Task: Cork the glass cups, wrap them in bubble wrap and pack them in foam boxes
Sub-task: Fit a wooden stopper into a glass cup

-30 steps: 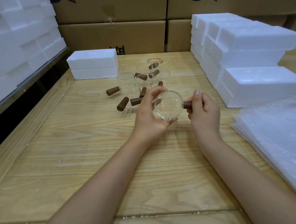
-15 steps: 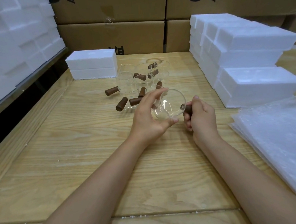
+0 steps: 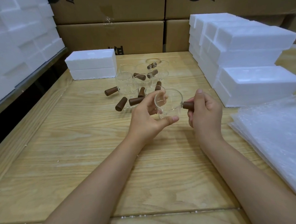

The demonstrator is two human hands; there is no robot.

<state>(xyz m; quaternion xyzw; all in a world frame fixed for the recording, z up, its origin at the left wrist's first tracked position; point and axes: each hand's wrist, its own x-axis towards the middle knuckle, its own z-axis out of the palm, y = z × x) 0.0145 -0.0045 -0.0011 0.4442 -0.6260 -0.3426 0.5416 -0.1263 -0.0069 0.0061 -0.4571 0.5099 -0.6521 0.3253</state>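
well, left hand (image 3: 144,120) holds a clear round glass cup (image 3: 169,102); right hand (image 3: 205,112) grips its brown cork (image 3: 188,105).

A pale, grainy wooden bench (image 3: 76,150) fills the view under even light. Brown cartons (image 3: 111,38) with black print stand stacked behind it. A dark gap (image 3: 22,105) runs along its left side.

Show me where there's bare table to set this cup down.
Bare table lies left of the left hand, out to the table's left edge, and toward the near edge, around the forearms. Crowded: the cups and corks clustered just beyond the held cup and the right hand's cork, the foam boxes at right, the bubble wrap at near right.
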